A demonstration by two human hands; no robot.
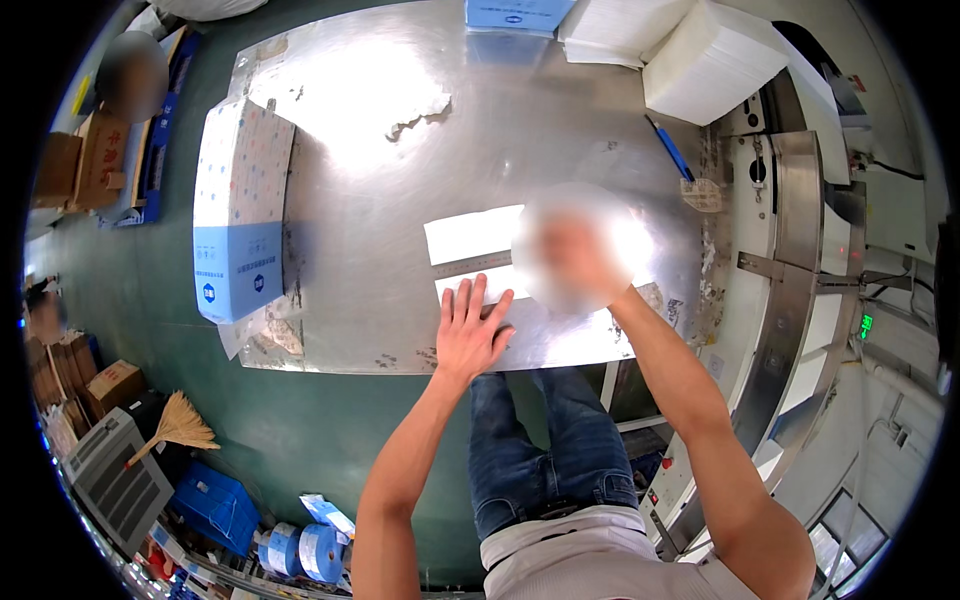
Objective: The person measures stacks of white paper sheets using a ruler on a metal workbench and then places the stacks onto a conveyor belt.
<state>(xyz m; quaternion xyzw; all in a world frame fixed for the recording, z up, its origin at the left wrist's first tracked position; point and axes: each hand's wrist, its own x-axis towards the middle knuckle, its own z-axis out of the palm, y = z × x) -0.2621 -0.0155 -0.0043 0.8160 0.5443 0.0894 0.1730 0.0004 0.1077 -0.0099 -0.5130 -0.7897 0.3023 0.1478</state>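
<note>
honestly, i watch the left hand (pixel 468 335) with some worry. its fingers are spread apart, and they press down without grasping; the tips lie on the white paper (pixel 472 234), close to a gray ruler-like strip (pixel 462 267). this paper is on the metal table (pixel 360 270), near the edge by the person. the right hand (pixel 572 252) is over the paper's right end, but it is blurred, so i cannot tell how its fingers stand or if they hold something. in my judgement, the paper could slide or the strip could turn, because the metal looks smooth and the visible pressing is only at one side. also, the fingertips so near the strip could push it crooked, and the glare could hide a small shift from me.
</note>
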